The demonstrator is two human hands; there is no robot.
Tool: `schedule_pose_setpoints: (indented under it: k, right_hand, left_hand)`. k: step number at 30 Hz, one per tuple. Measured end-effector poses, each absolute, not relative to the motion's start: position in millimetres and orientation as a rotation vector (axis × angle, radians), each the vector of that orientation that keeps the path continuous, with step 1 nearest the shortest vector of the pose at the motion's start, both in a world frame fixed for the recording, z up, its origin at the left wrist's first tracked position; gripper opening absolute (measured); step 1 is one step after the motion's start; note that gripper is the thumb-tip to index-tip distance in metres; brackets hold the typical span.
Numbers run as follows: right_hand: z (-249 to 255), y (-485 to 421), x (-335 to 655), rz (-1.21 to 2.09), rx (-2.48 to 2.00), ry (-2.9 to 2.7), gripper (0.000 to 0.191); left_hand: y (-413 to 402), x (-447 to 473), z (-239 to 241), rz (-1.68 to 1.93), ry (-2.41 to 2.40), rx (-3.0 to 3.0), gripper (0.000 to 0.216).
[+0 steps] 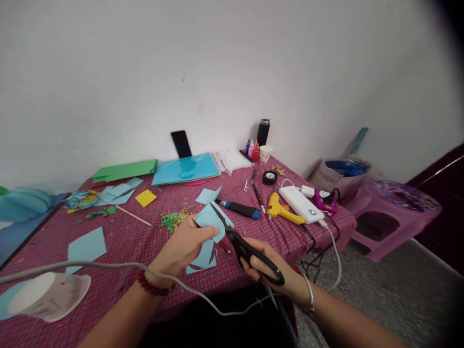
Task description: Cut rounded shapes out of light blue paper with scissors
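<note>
Small light-blue paper piece [206,218]: it is lifted over the front middle part of the table.
Left hand [186,241]: it is pinching this paper, with the thumb pressed on the top face.
Right hand [277,259]: it is grasping the black-handled metal scissors [243,245]; the blades reach over the paper. If they are cutting, I cannot tell.
Curved light-blue paper offcut [206,256]: it lies just below the held paper, near the front edge.
Room behind the paper: narrow; the black-and-blue cutter knife [241,209] and the folded light-blue paper [206,195] lie there.
Room at left: wider, with the red checkered tablecloth [130,244] showing between the green-yellow paper shreds [173,220] and the flat light-blue sheet [87,245]. The long grey cable [108,265] crosses before the left wrist.
Room at right: the yellow plastic glue gun [282,211] and the white rectangular power bank [299,200] occupy it.
Right table edge: beyond it stands 1 pink plastic stool [373,234].
</note>
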State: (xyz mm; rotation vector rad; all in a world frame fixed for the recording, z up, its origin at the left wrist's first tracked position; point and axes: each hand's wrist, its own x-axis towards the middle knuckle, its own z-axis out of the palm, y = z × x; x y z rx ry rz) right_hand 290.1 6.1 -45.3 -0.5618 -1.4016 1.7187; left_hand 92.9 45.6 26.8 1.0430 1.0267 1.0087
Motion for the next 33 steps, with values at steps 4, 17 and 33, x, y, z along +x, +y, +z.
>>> schedule_pose_setpoints:
  k: [4, 17, 33]
  right_hand:
    - [-47, 6, 290, 1.735, -0.591, -1.401, 0.053]
    - [-38, 12, 301, 1.815, -0.599, -1.576, 0.068]
    - [-40, 38, 338, 0.497, -1.311, -2.394, 0.051]
  left_hand:
    - [46, 92, 25, 0.995, 1.042, 1.067, 0.014]
    - [47, 71, 12, 0.732, 1.007, 1.177, 0.01]
    - [43, 52, 24, 1.065, 1.345, 1.332, 0.007]
